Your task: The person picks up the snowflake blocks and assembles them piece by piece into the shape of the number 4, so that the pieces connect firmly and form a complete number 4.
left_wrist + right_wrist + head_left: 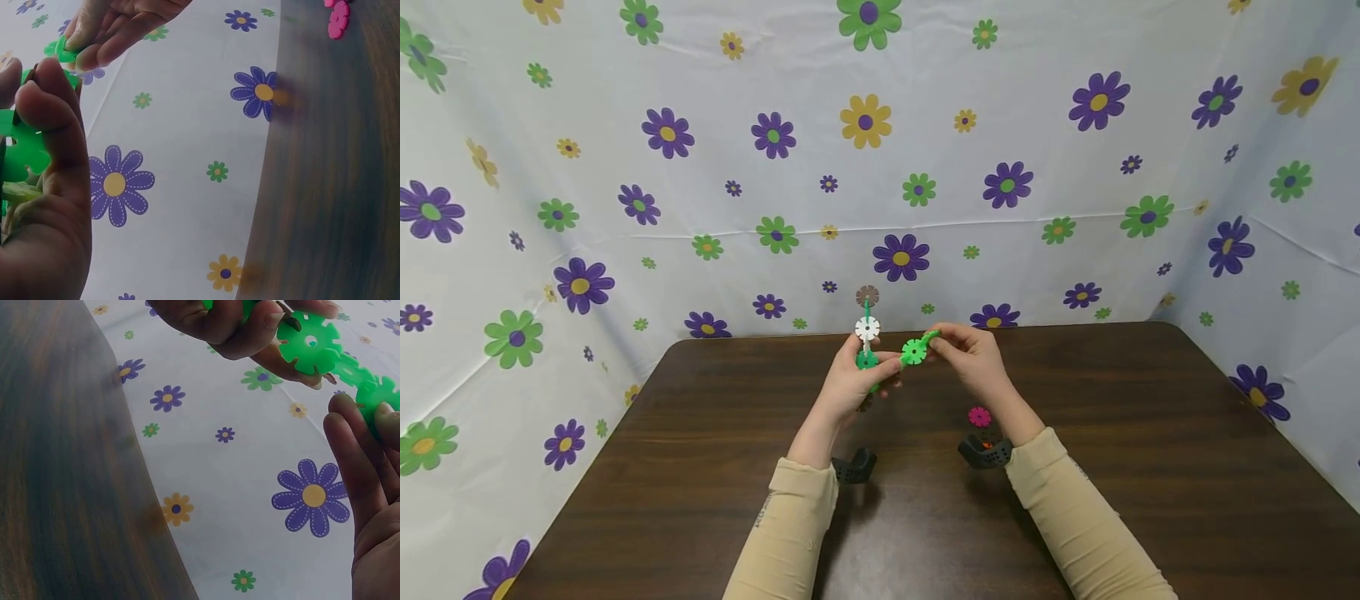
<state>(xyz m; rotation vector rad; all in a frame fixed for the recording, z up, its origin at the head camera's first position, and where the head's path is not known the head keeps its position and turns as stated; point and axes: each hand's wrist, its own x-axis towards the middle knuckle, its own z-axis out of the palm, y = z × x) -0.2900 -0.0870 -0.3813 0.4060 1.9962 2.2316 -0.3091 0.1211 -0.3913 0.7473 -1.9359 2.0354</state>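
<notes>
My left hand (842,382) grips an upright chain of notched plastic discs. Above its fingers rise a white disc (867,327), a green disc seen edge-on and a brown disc (867,296); a darker green disc (867,360) sits by the thumb. A bright green disc (913,352) bridges the space between both hands. My right hand (976,357) pinches the green disc (377,399) at the outer end of this branch between thumb and fingers. In the right wrist view, that disc meets a tilted green one, which meets another green disc (310,342) at the left fingertips. Fingers hide part of the chain.
A pink disc (980,417) lies on the dark wooden table (700,467) below my right hand, with an orange piece (987,445) partly hidden by the black wrist mount (988,452). A flower-printed white curtain (820,275) borders the table's back and sides.
</notes>
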